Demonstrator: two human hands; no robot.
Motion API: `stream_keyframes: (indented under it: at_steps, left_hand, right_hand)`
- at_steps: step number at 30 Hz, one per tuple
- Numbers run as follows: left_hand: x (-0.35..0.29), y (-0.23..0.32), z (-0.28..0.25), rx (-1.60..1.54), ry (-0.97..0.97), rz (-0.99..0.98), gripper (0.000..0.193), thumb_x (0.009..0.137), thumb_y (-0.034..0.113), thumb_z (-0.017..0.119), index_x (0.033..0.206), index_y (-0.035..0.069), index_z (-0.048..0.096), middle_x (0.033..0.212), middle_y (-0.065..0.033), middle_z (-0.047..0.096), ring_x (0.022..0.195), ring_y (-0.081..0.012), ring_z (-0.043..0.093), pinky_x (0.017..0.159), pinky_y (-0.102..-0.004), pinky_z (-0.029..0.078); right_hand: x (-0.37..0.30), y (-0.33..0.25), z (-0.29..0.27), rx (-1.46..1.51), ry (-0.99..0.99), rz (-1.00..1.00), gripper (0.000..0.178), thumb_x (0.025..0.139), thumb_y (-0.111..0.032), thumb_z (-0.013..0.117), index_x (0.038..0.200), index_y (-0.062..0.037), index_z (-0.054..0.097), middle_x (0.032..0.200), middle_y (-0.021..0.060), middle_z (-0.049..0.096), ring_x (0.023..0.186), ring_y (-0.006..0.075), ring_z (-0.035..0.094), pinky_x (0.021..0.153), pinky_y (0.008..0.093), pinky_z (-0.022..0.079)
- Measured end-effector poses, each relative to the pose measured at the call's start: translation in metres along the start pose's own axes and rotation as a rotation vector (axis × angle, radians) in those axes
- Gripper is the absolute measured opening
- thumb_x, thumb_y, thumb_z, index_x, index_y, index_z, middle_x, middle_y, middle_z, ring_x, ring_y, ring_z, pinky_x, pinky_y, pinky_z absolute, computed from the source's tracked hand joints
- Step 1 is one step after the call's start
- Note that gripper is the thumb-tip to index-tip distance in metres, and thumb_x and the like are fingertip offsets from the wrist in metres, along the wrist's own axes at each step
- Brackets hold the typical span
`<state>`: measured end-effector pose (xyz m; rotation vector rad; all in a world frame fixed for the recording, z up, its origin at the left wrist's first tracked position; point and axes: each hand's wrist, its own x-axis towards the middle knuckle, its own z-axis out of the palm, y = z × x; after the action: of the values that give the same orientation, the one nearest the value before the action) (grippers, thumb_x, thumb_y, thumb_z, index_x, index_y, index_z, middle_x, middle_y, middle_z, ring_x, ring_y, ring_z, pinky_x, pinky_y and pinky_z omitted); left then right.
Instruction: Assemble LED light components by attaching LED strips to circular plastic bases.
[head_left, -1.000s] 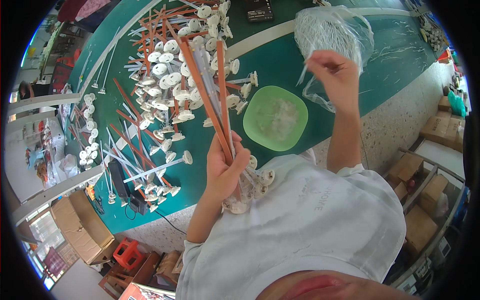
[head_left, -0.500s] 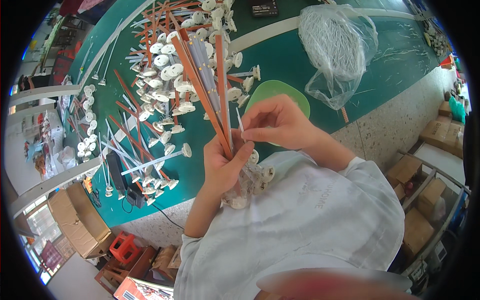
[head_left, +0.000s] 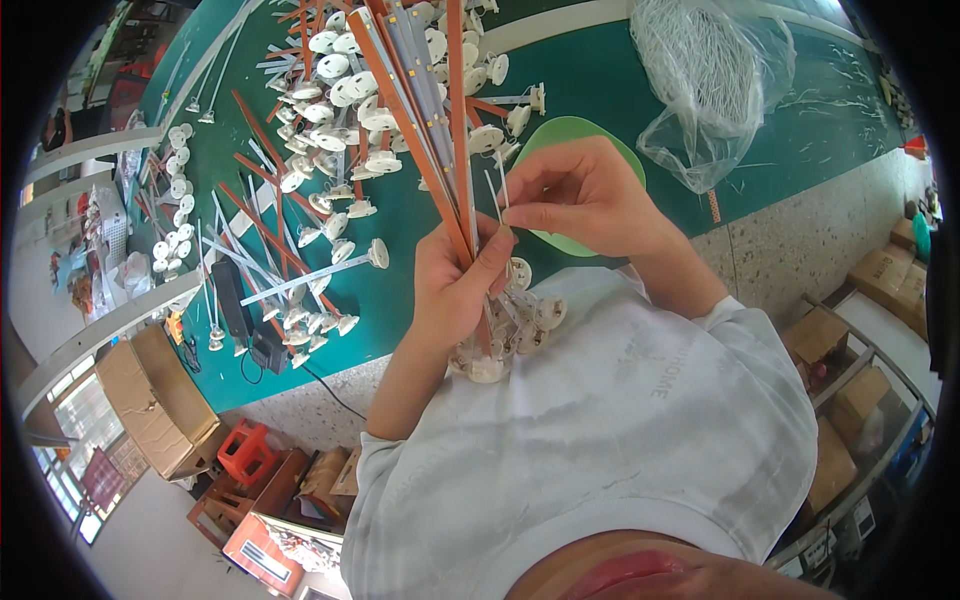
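Observation:
My left hand point(head_left: 452, 285) is closed around a bundle of LED strips point(head_left: 412, 110), some orange-brown and some pale grey with small yellow dots. The strips stand up and away from me, and their round white end pieces point(head_left: 510, 325) hang below the hand, close to my shirt. Beside the bundle, my right hand point(head_left: 590, 195) pinches a thin white tie point(head_left: 503, 180) between thumb and forefinger, near the left thumb. Two pale ends of the tie seem to stick up there. Where the tie passes round the strips is hidden by my fingers.
Many more strips with round white ends point(head_left: 340, 90) lie heaped on the green table point(head_left: 560, 75). A light green bowl point(head_left: 632, 160) is behind my right hand. A clear bag of white strands point(head_left: 705, 90) lies farther right. A black power adapter point(head_left: 228, 295) sits at left.
Both hands and the bundle have shifted slightly up and right in the picture. Two tie ends now show above the right fingertips, where one showed before.

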<state>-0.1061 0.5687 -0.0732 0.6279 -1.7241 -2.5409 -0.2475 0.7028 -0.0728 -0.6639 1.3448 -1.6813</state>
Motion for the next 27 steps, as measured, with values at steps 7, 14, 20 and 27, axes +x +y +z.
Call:
stream_keyframes:
  at_steps: [7, 14, 20, 27]
  left_hand:
    - [0.002, -0.003, -0.001, -0.054, -0.006, 0.025, 0.013, 0.091, 0.008, 0.059, 0.09, -0.003, 0.053, 0.065, -0.0042, 0.053, 0.052, -0.0095, 0.047, 0.048, -0.023, 0.035]
    - [-0.002, -0.008, -0.007, -0.038, 0.035, 0.043, 0.01, 0.091, 0.005, 0.058, 0.088, -0.003, 0.053, 0.064, -0.0052, 0.053, 0.052, -0.0099, 0.047, 0.048, -0.0229, 0.034]
    - [0.005, -0.006, -0.007, -0.055, -0.017, 0.005, 0.014, 0.091, 0.01, 0.059, 0.089, -0.003, 0.054, 0.063, -0.0051, 0.053, 0.051, -0.01, 0.047, 0.048, -0.023, 0.034]
    - [0.007, -0.006, -0.007, -0.044, -0.024, 0.002, 0.013, 0.091, 0.009, 0.058, 0.09, -0.003, 0.053, 0.064, -0.005, 0.053, 0.052, -0.0097, 0.046, 0.049, -0.0231, 0.034]
  right_hand:
    - [0.002, -0.003, -0.009, 0.045, 0.068, -0.06, 0.015, 0.078, 0.007, 0.068, 0.093, 0.0031, 0.065, 0.085, 0.0039, 0.065, 0.078, 0.0082, 0.062, 0.069, 0.0201, 0.05]
    - [0.002, -0.012, -0.103, -0.696, 0.878, -0.391, 0.02, 0.08, -0.004, 0.067, 0.1, -0.0047, 0.069, 0.088, 0.005, 0.068, 0.079, 0.0088, 0.063, 0.069, 0.0222, 0.05]
    - [-0.013, -0.029, -0.155, -1.258, 1.271, -0.315, 0.023, 0.079, -0.013, 0.07, 0.102, -0.0099, 0.07, 0.093, 0.0058, 0.069, 0.081, 0.0152, 0.066, 0.07, 0.0273, 0.052]
    - [0.02, -0.013, -0.042, -0.968, 0.03, -0.825, 0.031, 0.064, -0.002, 0.071, 0.094, -0.0104, 0.071, 0.101, 0.0066, 0.066, 0.089, 0.0273, 0.062, 0.076, 0.0372, 0.053]
